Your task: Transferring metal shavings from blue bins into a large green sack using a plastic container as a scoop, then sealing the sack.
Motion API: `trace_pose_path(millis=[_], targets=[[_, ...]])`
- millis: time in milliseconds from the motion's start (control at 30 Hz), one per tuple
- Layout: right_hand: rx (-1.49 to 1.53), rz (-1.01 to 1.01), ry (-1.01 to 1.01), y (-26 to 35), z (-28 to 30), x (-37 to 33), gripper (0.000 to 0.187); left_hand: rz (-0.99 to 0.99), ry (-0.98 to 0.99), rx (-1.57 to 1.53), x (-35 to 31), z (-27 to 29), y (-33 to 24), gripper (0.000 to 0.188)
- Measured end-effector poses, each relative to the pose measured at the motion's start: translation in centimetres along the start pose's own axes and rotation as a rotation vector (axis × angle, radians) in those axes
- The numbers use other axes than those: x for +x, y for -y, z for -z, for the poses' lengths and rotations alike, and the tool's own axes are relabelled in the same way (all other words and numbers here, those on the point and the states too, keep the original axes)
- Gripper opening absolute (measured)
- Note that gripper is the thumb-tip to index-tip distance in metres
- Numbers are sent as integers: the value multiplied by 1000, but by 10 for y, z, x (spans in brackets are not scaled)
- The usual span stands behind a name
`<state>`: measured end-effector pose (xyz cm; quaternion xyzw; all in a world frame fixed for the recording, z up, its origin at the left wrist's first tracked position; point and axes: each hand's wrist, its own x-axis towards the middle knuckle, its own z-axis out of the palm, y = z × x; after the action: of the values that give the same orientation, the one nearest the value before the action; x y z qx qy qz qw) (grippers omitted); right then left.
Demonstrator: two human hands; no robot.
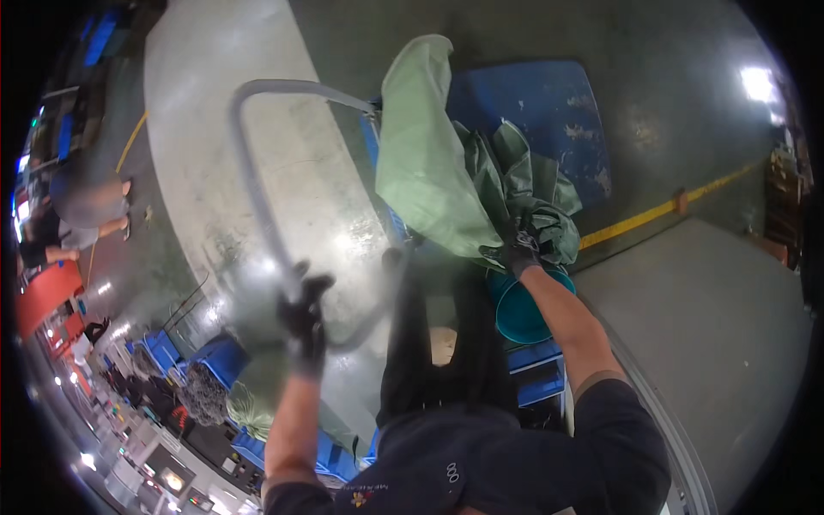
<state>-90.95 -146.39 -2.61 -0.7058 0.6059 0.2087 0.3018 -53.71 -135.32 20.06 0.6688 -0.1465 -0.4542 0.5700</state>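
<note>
My right hand (520, 251), in a dark glove, is closed on the gathered edge of a pale green woven sack (425, 150). The sack hangs in loose folds, with darker bunched parts (515, 167) to its right. Just below that hand sits a teal bucket (524, 311), partly covered by my forearm. My left hand (304, 318), also gloved, is at the grey tubular handle (249, 176) of a cart. Its fingers look spread and somewhat blurred; whether it touches the tube I cannot tell.
A scuffed blue platform (566, 112) lies beyond the sack. To the right stands a large grey flat surface (704, 318); a yellow floor line (644, 223) runs behind it. Blue bins (223, 356) and a pile of grey shavings (204, 395) stand lower left. Another person (81, 206) is far left.
</note>
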Motion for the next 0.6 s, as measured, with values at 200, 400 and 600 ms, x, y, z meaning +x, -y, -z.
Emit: trace_pose_path(millis=[200, 400, 600], targets=[[-9, -218, -348, -25, -101, 181, 118, 102, -355, 600, -32, 32, 8, 37], [291, -243, -154, -51, -195, 242, 91, 70, -258, 829, -96, 200, 29, 35], [427, -227, 98, 0, -170, 216, 42, -51, -201, 1037, -75, 148, 33, 32]])
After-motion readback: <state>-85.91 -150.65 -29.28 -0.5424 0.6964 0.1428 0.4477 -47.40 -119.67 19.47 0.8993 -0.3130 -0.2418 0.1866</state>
